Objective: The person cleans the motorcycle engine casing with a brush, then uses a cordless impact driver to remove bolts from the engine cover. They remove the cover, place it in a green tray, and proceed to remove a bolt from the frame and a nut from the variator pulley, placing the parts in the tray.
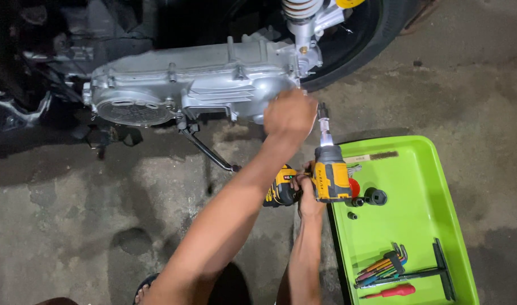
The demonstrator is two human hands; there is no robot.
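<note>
My left hand (289, 114) reaches up to the lower right end of a silver scooter engine cover (202, 82), fingers curled against its edge; what they grip is hidden. My right hand (307, 195) holds a yellow and black cordless impact driver (326, 172) by the handle, its bit pointing up toward the cover, just right of my left hand.
A bright green tray (422, 226) lies on the concrete floor at right, holding coloured hex keys (383, 265), a black T-handle wrench (433, 272), a red screwdriver (391, 292), black sockets (375, 196) and a brush. The rear tyre (371, 39) and shock spring (299, 10) stand behind. A kickstand (204, 148) hangs below the engine.
</note>
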